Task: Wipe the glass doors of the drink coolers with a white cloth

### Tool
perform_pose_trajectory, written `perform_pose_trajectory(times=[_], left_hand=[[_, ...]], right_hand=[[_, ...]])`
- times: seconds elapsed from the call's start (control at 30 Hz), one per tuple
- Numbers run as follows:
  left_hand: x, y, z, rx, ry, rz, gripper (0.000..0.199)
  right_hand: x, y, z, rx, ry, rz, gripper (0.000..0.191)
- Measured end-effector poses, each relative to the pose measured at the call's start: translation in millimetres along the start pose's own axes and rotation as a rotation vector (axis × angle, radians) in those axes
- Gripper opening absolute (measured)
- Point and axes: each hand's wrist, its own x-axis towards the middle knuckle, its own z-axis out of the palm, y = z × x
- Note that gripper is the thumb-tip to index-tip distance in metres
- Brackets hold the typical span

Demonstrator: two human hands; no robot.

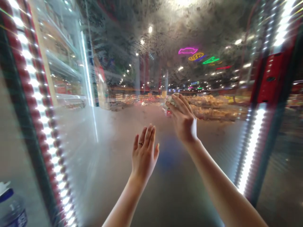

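A large glass pane (pixel 123 132) fills the view, hazy in its lower half and streaked with wet-looking marks higher up. My right hand (pixel 186 121) is raised near the middle of it, fingers bent over a crumpled pale cloth (pixel 174 99). Only the cloth's edge shows past the fingers; the rest is hidden under them. Lower and to the left, my left hand (pixel 145 156) has its fingers stretched out, with a ring on one of them. Its palm faces the glass and seems to rest on it, with nothing held.
Bright LED strips (pixel 44 119) run up the left side, with another LED strip (pixel 252 148) on the right by a red bracket (pixel 270 78). A spray bottle (pixel 11 208) stands at the lower left. Beyond the glass are shelves (pixel 63 66) and heaped goods (pixel 213 104).
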Motion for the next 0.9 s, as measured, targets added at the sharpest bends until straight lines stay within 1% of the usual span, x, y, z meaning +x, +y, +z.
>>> perform_pose_trajectory(times=[0.07,0.13,0.2,0.27,0.37,0.43,0.53,0.6,0.67,0.73,0.83,0.9], left_hand=[[-1.4,-0.7,-0.2,0.003,-0.012,0.003,0.09],[-2.3,-2.0,-0.7,0.01,-0.02,0.007,0.089],[-2.6,-3.8,-1.3,0.019,-0.023,0.012,0.088],[-2.5,-5.7,-1.9,0.029,-0.029,0.021,0.085],[-1.9,-7.9,-2.5,0.041,-0.044,0.032,0.081],[-1.5,-8.5,-2.4,0.045,-0.048,0.034,0.08],[-0.6,-7.9,-1.5,0.052,-0.053,0.024,0.08],[0.1,-7.2,-1.0,0.055,-0.062,0.011,0.08],[0.6,-6.8,-0.8,0.053,-0.07,0.004,0.079],[0.7,-6.8,-0.9,0.046,-0.071,0.004,0.077],[0.0,-6.5,-1.0,0.039,-0.069,0.004,0.075],[-0.8,-5.7,-1.0,0.043,-0.063,0.005,0.073]], right_hand=[[-3.9,-6.9,4.6,0.017,-0.057,-0.052,0.065],[-14.5,-7.9,5.0,0.024,-0.072,-0.1,0.063],[-25.2,-3.2,1.9,0.022,-0.052,-0.099,0.058],[-29.0,3.3,-1.9,0.018,-0.01,-0.052,0.053],[-17.6,5.9,-2.3,0.034,0.036,0.022,0.05],[-4.8,-0.3,2.6,0.058,0.037,0.031,0.053],[6.6,-14.7,13.7,0.093,-0.016,-0.039,0.056],[4.7,-20.8,18.3,0.102,-0.06,-0.111,0.053],[-1.5,-20.6,17.5,0.098,-0.08,-0.164,0.05],[-6.0,-15.7,12.3,0.098,-0.083,-0.183,0.05],[-0.6,-10.1,5.8,0.091,-0.071,-0.145,0.053],[9.2,-13.8,7.5,0.063,-0.061,-0.101,0.056]])
